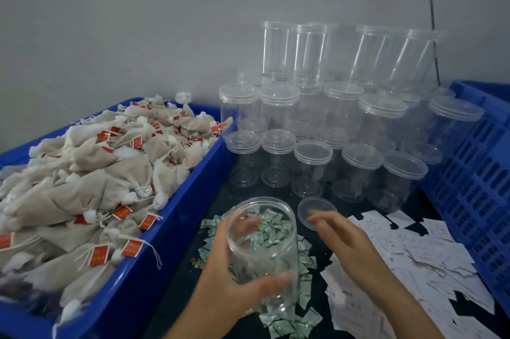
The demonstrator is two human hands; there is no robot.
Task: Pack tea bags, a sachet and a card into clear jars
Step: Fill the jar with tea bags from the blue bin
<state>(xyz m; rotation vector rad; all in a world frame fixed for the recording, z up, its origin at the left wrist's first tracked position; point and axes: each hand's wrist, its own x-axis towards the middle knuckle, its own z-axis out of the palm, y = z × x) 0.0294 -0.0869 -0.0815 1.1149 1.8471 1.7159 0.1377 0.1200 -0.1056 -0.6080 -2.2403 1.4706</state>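
1. Your left fingers (271, 283) curl round an open clear plastic jar (265, 250); your left hand (226, 280) holds it tilted over small green-and-white sachets (287, 323).
2. Your right fingers (321, 219) are straight and hold nothing, right hand (342, 242) above a round clear lid (307, 206).
3. White paper cards (419, 258) lie to the right; beige cloth tea bags (91, 173) fill the blue plastic tray (168, 250) on the left.

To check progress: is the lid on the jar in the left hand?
No, the jar held by the left hand has an open mouth, and a loose lid lies by the right hand.
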